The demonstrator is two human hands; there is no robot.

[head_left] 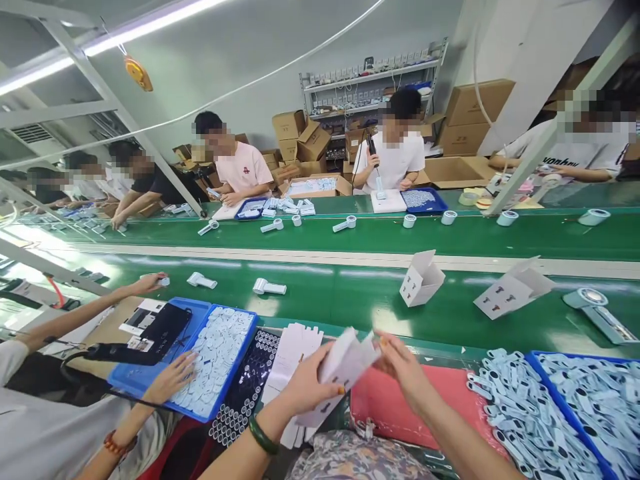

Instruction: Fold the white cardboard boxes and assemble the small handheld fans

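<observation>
Both hands work a white carton blank [345,363] just above the near edge of the bench. The left hand [305,387] grips its lower half with fingers wrapped around the card, while the right hand [400,367] pinches the upper right flap between fingertips. The blank looks only partly folded, its panels still open and loose, though motion blur makes the exact shape hard to read. A stack of flat blanks [290,360] lies just beside the left hand, so much folding appears left. Two erected cartons [421,279] [513,288] already stand open on the green conveyor belt [350,293], which suggests earlier pieces are done.

A pink mat [400,407] lies under the hands, with a blue tray of pale blue parts [590,400] to the right. A neighbour's hand [173,377] rests on another blue tray [220,353] at left. White handheld devices [269,287] ride the belt. Across it, seated workers face cardboard boxes [467,110] and a shelf [370,83].
</observation>
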